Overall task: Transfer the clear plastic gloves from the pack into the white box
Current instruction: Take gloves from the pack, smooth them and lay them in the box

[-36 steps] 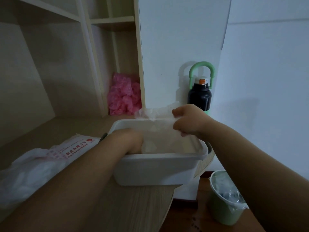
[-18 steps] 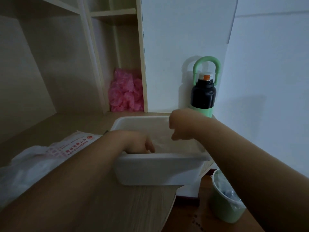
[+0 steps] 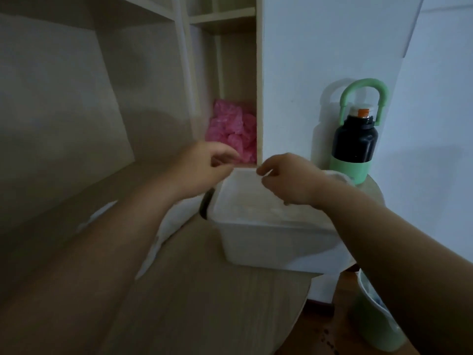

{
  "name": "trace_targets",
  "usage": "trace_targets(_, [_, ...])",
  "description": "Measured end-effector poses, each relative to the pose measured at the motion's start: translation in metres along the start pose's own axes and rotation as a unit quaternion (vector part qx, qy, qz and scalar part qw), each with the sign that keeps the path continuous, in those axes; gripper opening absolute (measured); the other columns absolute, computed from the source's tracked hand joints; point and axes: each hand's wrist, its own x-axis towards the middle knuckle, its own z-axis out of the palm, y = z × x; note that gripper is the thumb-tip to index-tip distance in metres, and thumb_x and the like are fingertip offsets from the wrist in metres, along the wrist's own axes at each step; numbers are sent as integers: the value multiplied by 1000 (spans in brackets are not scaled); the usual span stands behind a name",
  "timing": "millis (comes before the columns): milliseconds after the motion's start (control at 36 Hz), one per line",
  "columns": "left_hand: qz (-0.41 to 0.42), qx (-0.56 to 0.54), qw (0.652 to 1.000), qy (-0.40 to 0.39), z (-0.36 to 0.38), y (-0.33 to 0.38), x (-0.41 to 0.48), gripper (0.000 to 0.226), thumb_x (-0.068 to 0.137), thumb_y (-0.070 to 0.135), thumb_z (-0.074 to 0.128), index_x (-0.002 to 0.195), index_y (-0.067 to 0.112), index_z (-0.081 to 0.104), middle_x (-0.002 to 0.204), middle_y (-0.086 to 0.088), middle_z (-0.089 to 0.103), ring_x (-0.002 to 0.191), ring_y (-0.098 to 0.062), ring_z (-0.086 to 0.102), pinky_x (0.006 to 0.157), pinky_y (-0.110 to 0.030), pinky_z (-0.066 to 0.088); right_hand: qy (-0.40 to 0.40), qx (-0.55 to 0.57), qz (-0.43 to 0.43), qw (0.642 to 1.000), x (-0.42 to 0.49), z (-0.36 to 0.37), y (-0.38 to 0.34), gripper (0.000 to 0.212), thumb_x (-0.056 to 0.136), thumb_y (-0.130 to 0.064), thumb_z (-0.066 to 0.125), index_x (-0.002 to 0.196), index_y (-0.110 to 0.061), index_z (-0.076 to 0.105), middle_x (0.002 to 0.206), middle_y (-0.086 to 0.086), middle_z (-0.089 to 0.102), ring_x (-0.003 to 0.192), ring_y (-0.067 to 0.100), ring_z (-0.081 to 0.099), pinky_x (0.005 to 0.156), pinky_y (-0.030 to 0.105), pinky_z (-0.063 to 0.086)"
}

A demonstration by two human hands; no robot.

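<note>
Both hands have come up out of the box since a moment ago, when the left one was down inside it; now my left hand hangs over the far left corner, fingers loosely curled, thumb apart from them, nothing that I can see in it; my right hand hovers over the far rim, fingers curled with the forefinger near the thumb, and whether it pinches clear film I cannot tell in this dim light.

Gloves lie as a pale crumpled heap inside the box; the pack lies on the surface to the left, mostly hidden under my left forearm. I judge one load is just put in, and the step in hand is the return for more; the next move calls for swinging the left hand back to the pack, finding its mouth and pinching a thin layer without dragging the whole pack along.

The box stands close to the rounded right edge of the surface, with a green bin on the floor below it, so a push to the right could tip it off; the bottle stands just behind the box's right corner; pink bags sit in the shelf behind; the open room is to the left and front.
</note>
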Motion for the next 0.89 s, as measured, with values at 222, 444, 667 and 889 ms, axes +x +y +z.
trace_targets(222, [-81,61,976,194,-40,-69,-86,27,86,9,63,112,17,69,94,4,67,85,-11,62,83,-26,48,57,35,-178,982,-21,73,-91,28,92,-16,51,116,-16,65,112,1,66,102,18,59,74,14,36])
trace_targets(444, [-178,132,971,90,-14,-138,-143,47,85,23,61,130,10,57,135,-11,54,126,-27,47,103,-35,36,-16,182,-72,981,-5,175,-95,48,93,-6,46,139,-17,43,139,4,48,124,17,48,89,18,39])
trace_targets(667, [-201,134,967,77,15,-179,-146,56,84,34,66,136,25,51,147,-2,40,135,-25,35,107,-37,32,-59,158,-81,982,28,227,-88,58,91,-26,60,143,-30,35,158,0,2,142,20,18,94,14,23])
trace_targets(889, [-168,161,962,144,21,-191,-138,69,69,57,47,127,21,59,125,-5,54,115,-30,48,94,-43,43,25,193,-85,977,38,237,-63,50,87,-17,64,134,-14,49,133,7,50,116,23,54,102,40,42])
